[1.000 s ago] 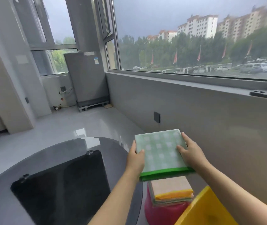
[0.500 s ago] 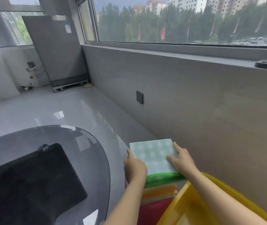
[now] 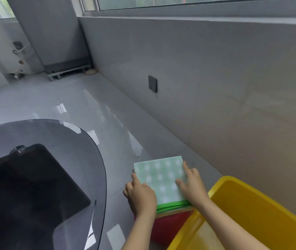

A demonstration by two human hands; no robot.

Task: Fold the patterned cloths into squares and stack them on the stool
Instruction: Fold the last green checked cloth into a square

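A folded green checked cloth (image 3: pixel 159 179) with a bright green hem lies on top of a stack of folded cloths (image 3: pixel 176 212), orange and other edges showing beneath it. The stack sits on a red stool (image 3: pixel 169 226), mostly hidden. My left hand (image 3: pixel 140 195) grips the cloth's left edge with curled fingers. My right hand (image 3: pixel 190 184) rests on the cloth's right side, thumb and forefinger lying straight on top.
A yellow plastic tub (image 3: pixel 251 212) stands right beside the stool, under my right forearm. A round dark glass table (image 3: pixel 57 159) with a black base fills the left. A grey wall with a socket (image 3: pixel 152 83) runs along the right.
The green cloth has come down from mid-air onto the stack on the stool. Both hands lowered with it, and the view has tilted downward.
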